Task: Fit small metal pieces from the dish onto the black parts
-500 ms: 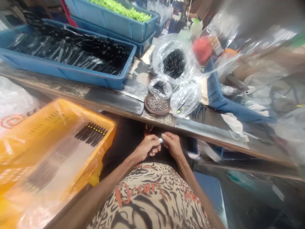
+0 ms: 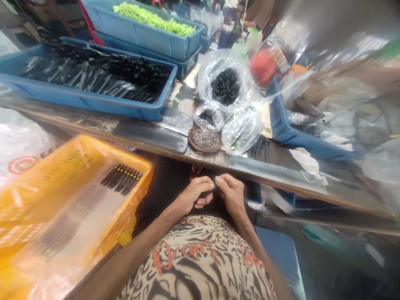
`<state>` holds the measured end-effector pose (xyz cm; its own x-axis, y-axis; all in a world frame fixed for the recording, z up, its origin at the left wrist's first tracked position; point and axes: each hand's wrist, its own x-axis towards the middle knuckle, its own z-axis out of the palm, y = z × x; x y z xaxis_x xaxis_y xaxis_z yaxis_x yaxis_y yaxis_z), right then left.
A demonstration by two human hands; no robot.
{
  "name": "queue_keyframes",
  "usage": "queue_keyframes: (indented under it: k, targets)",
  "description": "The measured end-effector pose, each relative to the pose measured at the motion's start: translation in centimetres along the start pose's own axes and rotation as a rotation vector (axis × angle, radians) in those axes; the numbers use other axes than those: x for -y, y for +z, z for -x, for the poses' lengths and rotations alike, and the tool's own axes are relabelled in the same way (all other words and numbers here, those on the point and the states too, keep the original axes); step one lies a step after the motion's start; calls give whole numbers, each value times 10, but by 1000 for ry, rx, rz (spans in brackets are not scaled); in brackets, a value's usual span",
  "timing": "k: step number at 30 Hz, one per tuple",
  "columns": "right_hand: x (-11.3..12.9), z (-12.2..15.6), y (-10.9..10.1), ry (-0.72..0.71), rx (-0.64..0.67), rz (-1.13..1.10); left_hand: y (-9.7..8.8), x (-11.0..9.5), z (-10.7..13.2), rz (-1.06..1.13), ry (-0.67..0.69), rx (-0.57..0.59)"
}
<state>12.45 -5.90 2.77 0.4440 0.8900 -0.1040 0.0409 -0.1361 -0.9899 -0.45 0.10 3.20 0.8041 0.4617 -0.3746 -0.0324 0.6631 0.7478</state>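
My left hand [image 2: 195, 194] and my right hand [image 2: 230, 193] meet in my lap, just below the workbench edge [image 2: 175, 148]. Both are closed in a pinch, fingertips touching around a small dark part [image 2: 214, 185] that I cannot make out. A round brown dish of small metal screws [image 2: 205, 139] sits on the bench right above my hands. Loose black parts [image 2: 260, 146] lie to the right of the dish.
A yellow crate [image 2: 62, 196] lined with plastic holds rows of black handled pieces at my left. Blue trays of black tools [image 2: 90, 81] and green pieces [image 2: 150, 18] stand at the back. Clear bags of black parts [image 2: 225, 85] and a cluttered blue tray [image 2: 287, 129] fill the right.
The small shiny piece seen between my fingertips no longer shows; a dark part is there. My hands stay together, a little lower in view as the head tilted.
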Motion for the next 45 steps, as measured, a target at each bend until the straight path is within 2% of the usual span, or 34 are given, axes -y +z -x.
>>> queue_keyframes:
  k: [5,12,15,19,32,39,45]
  targets:
    - [12,4,-1,-26,-42,26,8,-5,3,-81,58,-2]
    - [12,3,-5,-33,-129,-28,17,-7,4,-328,200,-181]
    - [11,0,-9,-33,-182,-80,22,-7,4,-435,266,-187]
    - [9,-1,-13,-28,-206,-127,26,-4,3,-517,278,-173]
    - [5,-4,-14,-16,-190,-129,28,2,2,-537,291,-191]
    - [11,-2,-18,-84,-94,17,20,3,4,-514,318,-211]
    - [20,-9,-31,-178,-151,192,14,-1,8,-421,308,-261]
